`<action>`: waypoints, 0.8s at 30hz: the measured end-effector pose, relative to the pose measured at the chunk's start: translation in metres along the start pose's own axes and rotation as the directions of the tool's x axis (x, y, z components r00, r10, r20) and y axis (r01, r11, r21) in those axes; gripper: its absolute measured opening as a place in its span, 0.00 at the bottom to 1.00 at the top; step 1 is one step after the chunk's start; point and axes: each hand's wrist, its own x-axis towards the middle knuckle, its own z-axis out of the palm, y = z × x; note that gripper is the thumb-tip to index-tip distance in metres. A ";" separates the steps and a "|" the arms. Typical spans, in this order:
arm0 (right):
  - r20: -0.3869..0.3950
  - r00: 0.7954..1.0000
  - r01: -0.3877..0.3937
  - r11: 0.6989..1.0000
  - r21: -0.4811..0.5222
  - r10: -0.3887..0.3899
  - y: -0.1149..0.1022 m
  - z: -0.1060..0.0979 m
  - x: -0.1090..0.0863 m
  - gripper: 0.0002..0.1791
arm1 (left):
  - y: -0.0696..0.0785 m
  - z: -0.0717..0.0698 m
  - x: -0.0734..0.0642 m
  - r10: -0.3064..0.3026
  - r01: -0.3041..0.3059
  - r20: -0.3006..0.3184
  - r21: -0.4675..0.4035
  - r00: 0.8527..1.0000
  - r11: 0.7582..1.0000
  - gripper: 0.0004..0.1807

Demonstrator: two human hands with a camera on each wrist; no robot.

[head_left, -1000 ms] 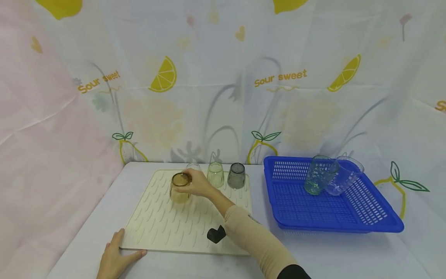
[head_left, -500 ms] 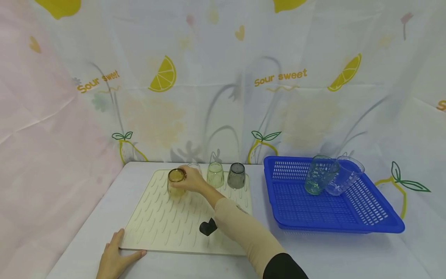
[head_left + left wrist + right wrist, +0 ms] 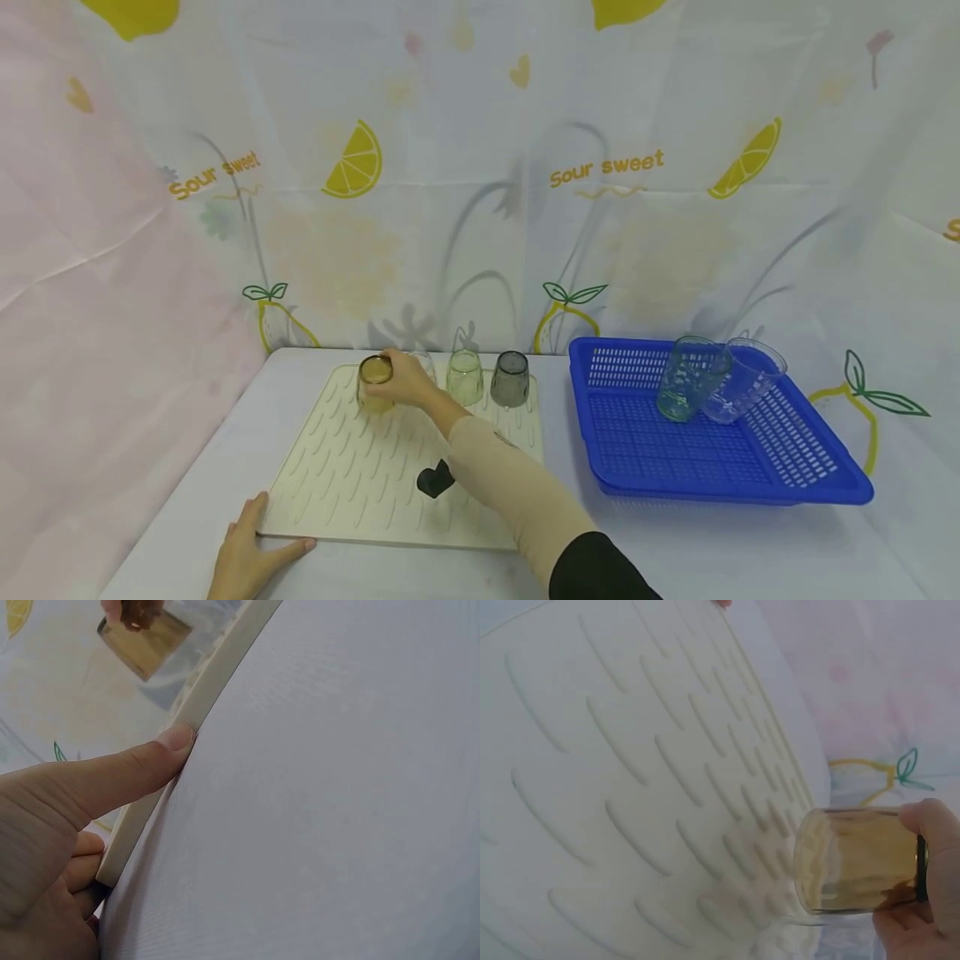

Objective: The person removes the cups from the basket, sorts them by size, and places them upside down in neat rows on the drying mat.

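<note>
In the head view my right hand [image 3: 412, 382] grips an amber glass tumbler [image 3: 855, 859] close over the left back part of the cream ridged mat [image 3: 352, 492]. The tumbler is mouth down, its thick dark base end toward my hand in the right wrist view. To its right stand a pale green tumbler [image 3: 464, 379] and a dark grey tumbler [image 3: 510, 379], also bottom up, with a clear tumbler [image 3: 426, 362] partly hidden behind my hand. My left hand [image 3: 247, 552] spans the mat's front left corner, thumb along the front edge and fingers at the left side.
A blue plastic basket [image 3: 720, 487] sits on the white-covered table to the right. Inside it lean a greenish glass [image 3: 681, 392] and a clear glass [image 3: 738, 400]. A printed curtain [image 3: 465, 233] hangs right behind the table.
My right hand has carried the amber tumbler left and toward the back of the mat, past the clear tumbler. The left hand has stayed at the corner.
</note>
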 end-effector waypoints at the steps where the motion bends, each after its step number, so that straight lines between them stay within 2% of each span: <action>1: 0.003 1.000 -0.009 1.000 0.010 0.009 -0.001 0.000 0.001 0.32 | 0.000 0.000 0.000 -0.002 0.002 0.001 -0.001 1.000 1.000 0.63; 5: 0.017 0.999 -0.030 0.999 -0.011 0.031 -0.005 0.001 0.003 0.31 | 0.001 0.000 0.000 -0.012 0.012 0.002 0.004 1.000 1.000 0.63; 11: 0.024 0.999 -0.046 0.992 -0.117 0.049 -0.007 0.007 0.008 0.32 | 0.001 0.000 0.000 -0.014 0.014 0.004 0.005 1.000 1.000 0.64; 20: 0.024 0.994 -0.104 0.987 -0.125 0.108 -0.006 0.022 0.009 0.40 | 0.001 -0.001 0.000 -0.036 0.036 0.017 -0.015 0.999 0.999 0.65; 24: 0.007 0.994 -0.107 0.985 -0.137 0.109 -0.006 0.024 0.008 0.40 | 0.003 -0.001 -0.001 -0.034 0.034 0.010 -0.016 0.999 0.999 0.65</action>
